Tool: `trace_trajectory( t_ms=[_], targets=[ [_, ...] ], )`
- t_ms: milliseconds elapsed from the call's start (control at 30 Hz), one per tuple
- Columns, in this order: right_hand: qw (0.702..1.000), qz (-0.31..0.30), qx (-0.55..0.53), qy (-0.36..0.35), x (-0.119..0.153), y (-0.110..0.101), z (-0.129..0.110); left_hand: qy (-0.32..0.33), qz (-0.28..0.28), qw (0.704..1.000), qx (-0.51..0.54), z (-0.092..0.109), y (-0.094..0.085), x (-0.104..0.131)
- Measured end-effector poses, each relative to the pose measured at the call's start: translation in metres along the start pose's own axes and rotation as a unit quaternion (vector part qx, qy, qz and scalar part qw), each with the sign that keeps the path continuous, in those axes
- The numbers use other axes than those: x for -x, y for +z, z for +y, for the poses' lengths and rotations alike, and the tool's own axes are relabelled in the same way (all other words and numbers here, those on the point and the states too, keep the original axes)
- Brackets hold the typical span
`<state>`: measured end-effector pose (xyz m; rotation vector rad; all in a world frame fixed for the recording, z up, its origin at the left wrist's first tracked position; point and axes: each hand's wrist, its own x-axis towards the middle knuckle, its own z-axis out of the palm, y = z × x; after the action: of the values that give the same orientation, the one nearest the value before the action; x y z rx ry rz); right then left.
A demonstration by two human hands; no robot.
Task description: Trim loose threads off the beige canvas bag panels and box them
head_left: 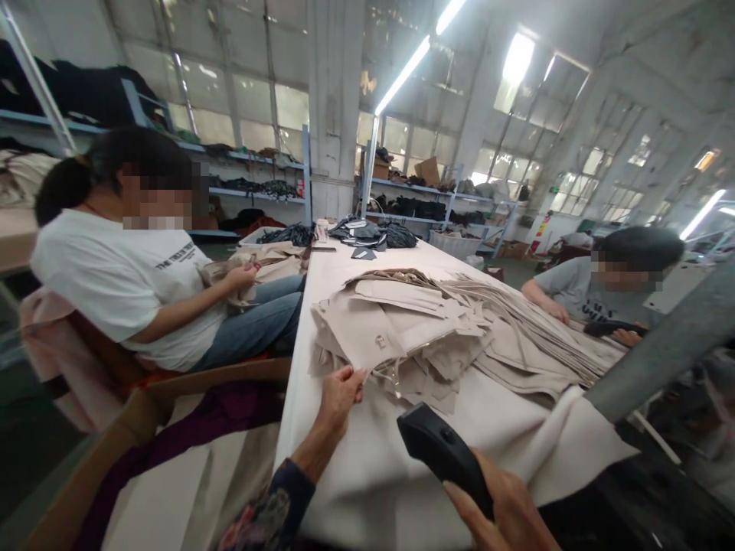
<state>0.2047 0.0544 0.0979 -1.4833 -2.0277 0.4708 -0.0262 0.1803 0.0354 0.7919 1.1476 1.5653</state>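
My left hand is closed in a pinch on the near corner of a beige bag panel, which looks like leather and carries a small metal fitting. The panel lies on a heaped stack of similar beige pieces. My right hand is wrapped around a black hand-held tool, shaped like a hair clipper. Its broad head points up and left, just short of the stack and apart from it. Whether the tool is running cannot be seen.
Long beige strips spread right across the white table. Black pieces lie at its far end. A cardboard box stands lower left. One person sits left; another works at right, by a slanting grey pole.
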Motion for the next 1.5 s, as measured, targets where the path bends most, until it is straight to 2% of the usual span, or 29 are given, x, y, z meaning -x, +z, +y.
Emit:
trace_trajectory(
  t_ms=[100,200,333,500,700,800,900,1100,1200,1367,1500],
  targets=[
    [0.999,-0.042,0.006,0.008,0.009,-0.006,0.001,-0.023,0.012,0.998,0.049,-0.024,0.009,0.043],
    [0.998,-0.060,0.022,0.025,0.015,-0.007,0.000,-0.047,0.031,0.992,0.114,-0.040,0.012,0.061],
    [0.996,-0.054,0.054,0.035,0.010,-0.001,-0.005,-0.039,0.045,0.992,0.110,-0.048,0.008,0.061],
    [0.995,-0.075,0.066,0.030,-0.007,0.016,-0.015,0.059,0.046,0.997,-0.023,-0.050,-0.003,0.060],
    [0.996,-0.040,0.085,0.005,-0.031,0.031,-0.027,0.021,0.000,0.997,-0.069,-0.060,-0.009,0.060],
    [0.995,-0.025,0.099,0.001,-0.050,0.030,-0.037,0.030,-0.008,0.993,-0.112,-0.062,-0.011,0.060],
    [0.993,-0.012,0.116,0.004,-0.062,0.027,-0.047,0.051,0.008,0.990,-0.133,-0.060,-0.012,0.060],
    [0.993,-0.038,0.116,-0.008,-0.042,0.029,-0.046,0.067,0.020,0.990,-0.124,-0.052,-0.012,0.063],
    [0.992,-0.033,0.124,-0.013,-0.045,0.032,-0.043,0.086,0.011,0.987,-0.137,-0.051,-0.010,0.065],
    [0.997,0.018,0.078,-0.005,-0.076,0.017,-0.045,0.092,0.024,0.983,-0.160,-0.050,-0.008,0.068],
    [0.998,0.030,0.044,0.026,-0.072,-0.009,-0.037,0.065,0.039,0.987,-0.138,-0.050,-0.012,0.068]
  ],
)
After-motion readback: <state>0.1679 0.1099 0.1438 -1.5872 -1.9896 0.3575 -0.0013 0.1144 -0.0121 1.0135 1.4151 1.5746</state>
